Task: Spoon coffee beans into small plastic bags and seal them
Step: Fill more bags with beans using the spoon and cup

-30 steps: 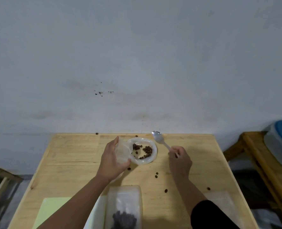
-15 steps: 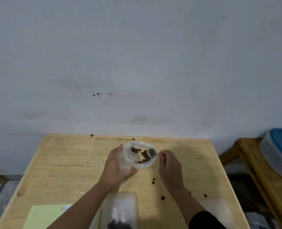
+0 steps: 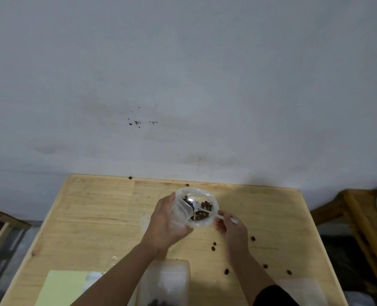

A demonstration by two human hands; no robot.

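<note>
Fingers of the left hand [image 3: 164, 226] were curled around the clear small plastic bag [image 3: 179, 214] and held its mouth against the rim of the clear bowl [image 3: 207, 224], a little below the centre of the frame. The right hand [image 3: 231, 228] pinched the handle of the metal spoon [image 3: 195, 205], whose scoop lay inside the bowl among the coffee beans [image 3: 201, 214]. Several loose beans [image 3: 214, 246] lay on the wooden table [image 3: 99, 213], to the lower right of the bowl. At the bottom edge, between the forearms, a filled bag [image 3: 164, 283] lay flat, and a pale green sheet [image 3: 61, 288] lay at the lower left.
</note>
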